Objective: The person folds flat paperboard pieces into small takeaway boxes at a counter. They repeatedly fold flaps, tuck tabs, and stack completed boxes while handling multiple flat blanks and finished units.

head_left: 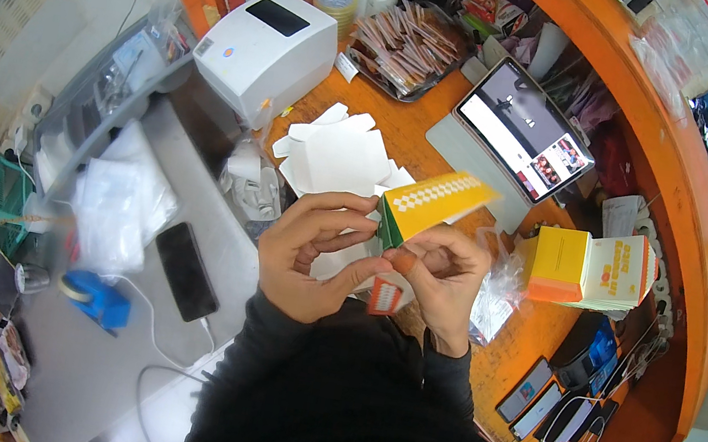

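Both hands hold a small cardboard box (433,204), yellow on top with a white diamond pattern and a green end, partly folded. My left hand (309,251) grips its near left corner with the fingers curled around the flaps. My right hand (444,282) pinches the lower flaps from the right, thumb on an orange-and-white flap (384,297). A pile of flat white box blanks (336,158) lies just beyond the hands on the orange counter (406,123).
A white label printer (265,54) stands at the back left, a tablet (524,129) at the back right, a tray of brown packets (408,44) behind. Finished yellow-orange boxes (587,269) sit right. A black phone (187,270), blue tape dispenser (96,299) and plastic bags (121,203) lie left.
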Demonstrator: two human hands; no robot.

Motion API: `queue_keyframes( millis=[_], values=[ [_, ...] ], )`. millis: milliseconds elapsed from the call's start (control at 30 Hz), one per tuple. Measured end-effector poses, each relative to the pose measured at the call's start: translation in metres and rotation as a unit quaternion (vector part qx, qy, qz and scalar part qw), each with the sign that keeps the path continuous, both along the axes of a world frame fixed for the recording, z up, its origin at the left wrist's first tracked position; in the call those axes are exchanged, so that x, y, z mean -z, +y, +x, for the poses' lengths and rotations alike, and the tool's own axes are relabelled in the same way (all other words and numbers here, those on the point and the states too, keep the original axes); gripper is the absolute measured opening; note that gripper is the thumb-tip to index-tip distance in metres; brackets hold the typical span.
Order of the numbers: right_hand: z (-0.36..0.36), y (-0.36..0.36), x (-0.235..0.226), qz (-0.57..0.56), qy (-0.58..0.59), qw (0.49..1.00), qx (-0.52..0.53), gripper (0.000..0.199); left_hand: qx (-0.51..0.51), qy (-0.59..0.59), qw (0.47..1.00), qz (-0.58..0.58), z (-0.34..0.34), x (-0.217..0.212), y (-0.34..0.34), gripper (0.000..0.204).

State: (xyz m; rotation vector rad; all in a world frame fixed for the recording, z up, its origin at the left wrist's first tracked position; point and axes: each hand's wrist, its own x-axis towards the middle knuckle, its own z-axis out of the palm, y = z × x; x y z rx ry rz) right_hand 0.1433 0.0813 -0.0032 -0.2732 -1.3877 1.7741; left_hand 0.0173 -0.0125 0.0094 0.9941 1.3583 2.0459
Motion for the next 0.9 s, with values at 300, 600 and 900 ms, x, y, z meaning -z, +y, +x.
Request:
queue_keyframes(
  millis=[300,600,900],
  values=[
    [-0.003,0.001,0.008,-0.041,0.028,0.998,0.024,0.03,0.002,0.218,0.976,-0.015,-0.013,0.015,0.001,0.026],
    [0.006,0.005,0.01,-0.016,0.001,1.0,0.011,0.036,0.084,0.125,0.989,0.003,-0.018,0.016,0.0,0.017],
    [0.008,0.0,-0.002,-0.013,-0.099,0.994,0.035,0.027,0.114,0.163,0.98,-0.017,-0.025,0.015,-0.003,0.022]
  ],
)
